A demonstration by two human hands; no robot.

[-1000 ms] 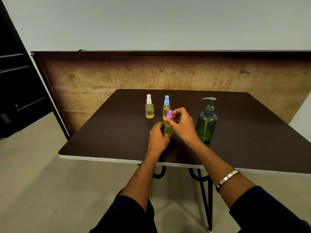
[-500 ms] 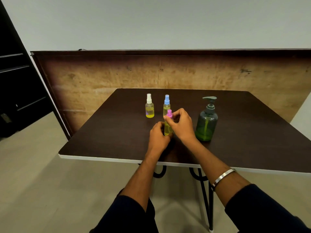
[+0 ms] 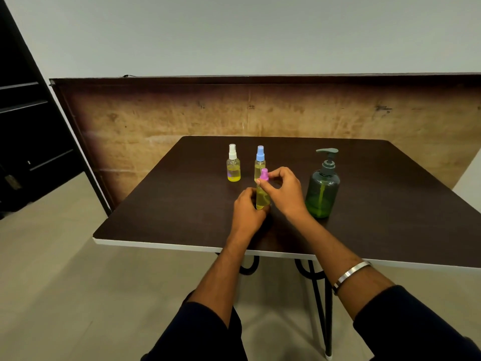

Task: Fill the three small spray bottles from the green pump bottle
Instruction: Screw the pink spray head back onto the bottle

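Our left hand [image 3: 247, 207], frame centre, grips lower body of small clear spray bottle with pink cap [image 3: 262, 194]; bottle upright on dark brown wooden table [image 3: 166, 204], yellow liquid inside. Our right hand [image 3: 285, 190] pinches pink cap from above, fingers curled round it. Just behind: clear spray bottle with blue cap [image 3: 259, 162]; left of that, stubby clear spray bottle with white cap [image 3: 233, 164], both holding yellow liquid. Right of our hands stands translucent green pump bottle [image 3: 322, 188]. Silver metal bangle [image 3: 350, 274] on our right wrist.
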